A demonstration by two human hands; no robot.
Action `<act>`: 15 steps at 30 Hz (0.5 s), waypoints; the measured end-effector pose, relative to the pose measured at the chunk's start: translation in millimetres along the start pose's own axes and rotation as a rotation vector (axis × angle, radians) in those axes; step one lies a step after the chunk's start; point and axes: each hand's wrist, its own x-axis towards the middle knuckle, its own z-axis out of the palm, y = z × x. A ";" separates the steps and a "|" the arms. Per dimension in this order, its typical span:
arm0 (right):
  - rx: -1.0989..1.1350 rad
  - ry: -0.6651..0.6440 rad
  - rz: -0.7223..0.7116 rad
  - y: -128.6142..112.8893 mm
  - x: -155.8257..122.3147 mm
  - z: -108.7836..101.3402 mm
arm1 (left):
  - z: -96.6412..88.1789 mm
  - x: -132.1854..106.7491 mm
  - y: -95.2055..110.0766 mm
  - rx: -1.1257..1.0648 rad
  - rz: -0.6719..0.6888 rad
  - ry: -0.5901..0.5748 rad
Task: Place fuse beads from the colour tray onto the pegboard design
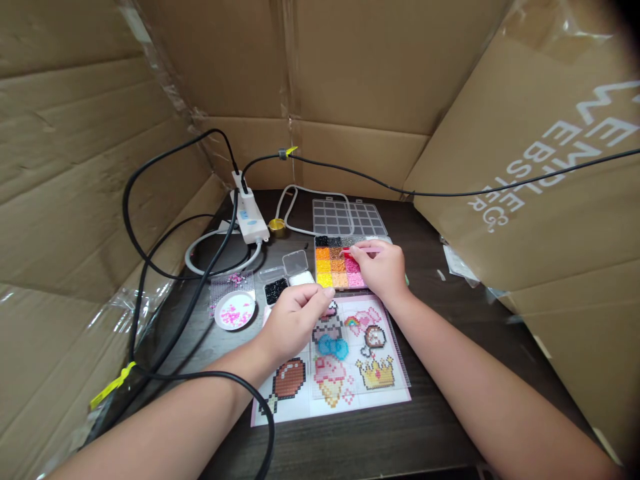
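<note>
My right hand (pixel 384 270) is closed round a pair of thin pink tweezers (pixel 367 250), whose tip reaches over the bead box (pixel 324 265) with its compartments of black, grey, orange, yellow, brown and pink beads. My left hand (pixel 295 317) is closed, thumb against the fingers, above the pattern sheet (pixel 300 413); whatever it may hold is hidden. Printed on the sheet are a crown (pixel 376 373), an ice cream (pixel 331 380) and a brown figure (pixel 290 379). A clear pegboard (pixel 403 373) lies over part of it, with a blue bead bow (pixel 333 347) in the middle.
Left of the sheet are a white dish (pixel 235 311) of pink beads, another pegboard (pixel 220 287) and a small case of black beads (pixel 277 291). Behind them sit a power strip (pixel 253 223) and a yellow cup (pixel 277 227). A black cable (pixel 200 293) loops across my left forearm. Cardboard walls (pixel 360 67) enclose the table.
</note>
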 end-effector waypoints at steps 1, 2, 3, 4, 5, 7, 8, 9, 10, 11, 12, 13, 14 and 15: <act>0.001 0.000 0.002 -0.1 -0.1 0.0 | -0.1 0.1 -0.2 -0.001 -0.001 -0.001; 0.001 -0.002 0.003 -0.1 -0.1 0.1 | -0.1 0.1 -0.4 -0.002 -0.001 0.000; 0.001 -0.004 0.003 0.0 -0.1 0.1 | -0.1 0.0 -0.6 -0.002 -0.002 0.000; 0.000 -0.005 0.002 0.1 -0.1 0.2 | -0.1 -0.2 -0.7 0.001 -0.002 0.000; 0.000 -0.005 0.001 0.3 0.0 0.3 | 0.0 -0.4 -0.6 0.006 -0.001 0.001; -0.002 -0.007 -0.004 0.9 0.2 0.5 | 0.1 -0.9 -0.1 0.016 0.002 0.002; -0.002 -0.008 -0.004 1.1 0.3 0.6 | 0.2 -1.1 0.3 0.020 0.004 0.003; -0.003 -0.009 -0.001 1.2 0.3 0.6 | 0.3 -1.2 0.7 0.022 0.006 0.003; -0.005 -0.012 0.002 1.3 0.3 0.7 | 0.4 -1.4 1.1 0.022 0.006 0.005; -0.008 -0.014 0.005 1.4 0.3 0.8 | 0.5 -1.6 1.4 0.021 0.005 0.005; -0.010 -0.014 0.007 1.4 0.2 0.9 | 0.5 -1.7 1.5 0.020 0.003 0.005; -0.011 -0.014 0.008 1.3 0.1 0.9 | 0.6 -1.9 1.6 0.018 0.001 0.008; -0.010 -0.014 0.007 1.3 0.0 1.0 | 0.6 -2.0 1.5 0.017 0.000 0.009; -0.006 -0.015 0.004 1.2 -0.1 1.1 | 0.6 -2.0 1.5 0.017 -0.002 0.007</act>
